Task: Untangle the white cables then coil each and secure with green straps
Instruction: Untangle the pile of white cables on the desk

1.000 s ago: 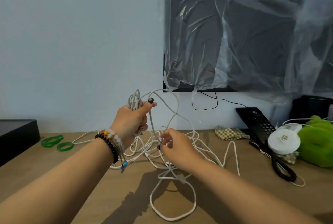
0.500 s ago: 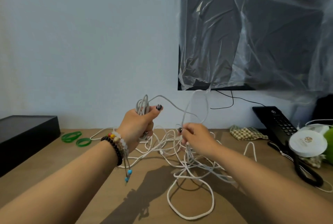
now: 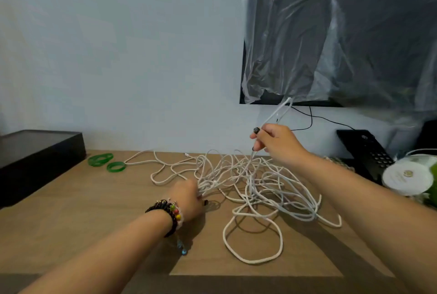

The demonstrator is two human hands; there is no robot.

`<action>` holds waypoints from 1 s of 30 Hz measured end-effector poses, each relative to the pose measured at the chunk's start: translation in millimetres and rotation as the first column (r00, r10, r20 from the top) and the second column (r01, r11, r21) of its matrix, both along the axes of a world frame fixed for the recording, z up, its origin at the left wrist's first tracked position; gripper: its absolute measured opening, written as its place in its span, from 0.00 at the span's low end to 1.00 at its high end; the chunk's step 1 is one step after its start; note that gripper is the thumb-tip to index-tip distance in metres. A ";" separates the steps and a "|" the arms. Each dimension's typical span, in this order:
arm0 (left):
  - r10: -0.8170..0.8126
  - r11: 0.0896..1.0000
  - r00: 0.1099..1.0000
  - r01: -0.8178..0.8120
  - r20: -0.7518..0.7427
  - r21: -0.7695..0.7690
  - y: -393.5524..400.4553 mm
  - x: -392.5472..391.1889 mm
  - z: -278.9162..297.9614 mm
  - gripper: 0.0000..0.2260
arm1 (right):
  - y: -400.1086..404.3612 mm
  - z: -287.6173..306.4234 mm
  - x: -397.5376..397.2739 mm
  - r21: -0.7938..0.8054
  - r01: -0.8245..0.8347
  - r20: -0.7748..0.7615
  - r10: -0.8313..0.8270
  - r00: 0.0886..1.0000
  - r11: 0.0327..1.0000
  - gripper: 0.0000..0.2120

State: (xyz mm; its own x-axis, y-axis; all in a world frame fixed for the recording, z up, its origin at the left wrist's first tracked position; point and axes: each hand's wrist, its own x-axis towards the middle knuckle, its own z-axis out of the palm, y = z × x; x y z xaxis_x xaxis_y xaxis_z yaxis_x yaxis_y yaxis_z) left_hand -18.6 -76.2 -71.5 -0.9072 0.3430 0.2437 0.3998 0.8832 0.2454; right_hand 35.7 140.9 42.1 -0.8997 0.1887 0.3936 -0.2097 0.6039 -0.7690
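A tangle of white cables (image 3: 257,182) sprawls over the middle of the wooden desk (image 3: 99,201). My left hand (image 3: 188,195), with bead bracelets at the wrist, is down on the desk and grips a bunch of strands at the tangle's left side. My right hand (image 3: 275,141) is raised above the pile and pinches a loop of cable that sticks up past its fingers. Two green straps (image 3: 105,162) lie on the desk at the back left, apart from the cables.
A black box (image 3: 35,156) stands at the left edge. A black desk phone (image 3: 365,152), a white round lid (image 3: 408,179) and a green object (image 3: 434,185) crowd the right. A plastic-covered dark screen (image 3: 343,33) hangs on the wall behind.
My left hand dropped from chest height to the desk, still gripping cable strands. My right hand rose and moved right, lifting a loop out of the pile.
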 end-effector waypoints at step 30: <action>-0.071 0.685 0.997 0.025 0.033 0.728 18.1 39.2 94.5 0.06 | -71.2 76.7 34.0 -0.175 -0.031 0.050 0.040 0.998 0.984 0.13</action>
State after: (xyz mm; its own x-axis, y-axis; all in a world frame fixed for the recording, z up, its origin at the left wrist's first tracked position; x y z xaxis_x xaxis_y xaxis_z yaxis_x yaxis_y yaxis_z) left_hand 20.6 -58.1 22.9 -0.9141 0.1227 0.3866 0.4021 0.3992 0.8240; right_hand 69.7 69.8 118.8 -0.9258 0.2175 0.3093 -0.1850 0.4528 -0.8722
